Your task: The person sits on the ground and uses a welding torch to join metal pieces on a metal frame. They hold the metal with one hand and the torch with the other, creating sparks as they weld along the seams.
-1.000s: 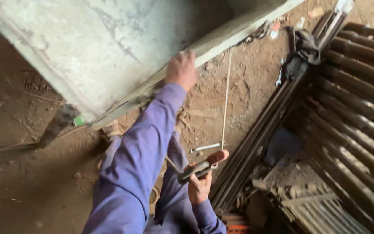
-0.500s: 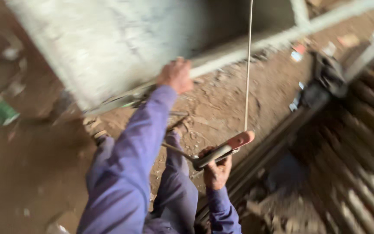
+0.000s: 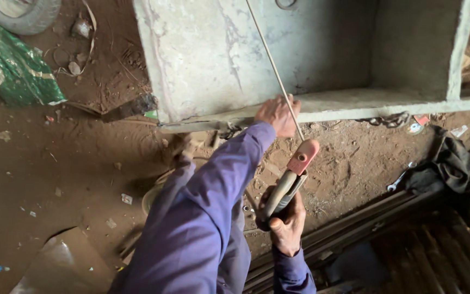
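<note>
My left hand point(image 3: 277, 115), in a purple sleeve, grips the lower edge of a large grey metal box frame point(image 3: 257, 54) that stands over the dirt floor. My right hand point(image 3: 285, 223) is closed around the handle of a welding electrode holder point(image 3: 289, 177) with a reddish jaw. A long thin welding rod point(image 3: 270, 60) is clamped in that jaw and runs up and to the left across the grey panel, passing just beside my left hand.
Brown dirt floor all around. A green plastic sheet point(image 3: 6, 60) and a tyre point(image 3: 23, 11) lie top left. Dark metal bars and corrugated sheets point(image 3: 409, 234) fill the lower right, with a dark cloth point(image 3: 447, 160), a spanner point(image 3: 401, 177) and a chain point(image 3: 387, 121) near them.
The view has swung, so the grey frame's edge now lies nearly level. My right hand has raised the holder closer to my left hand, and the rod now leans left.
</note>
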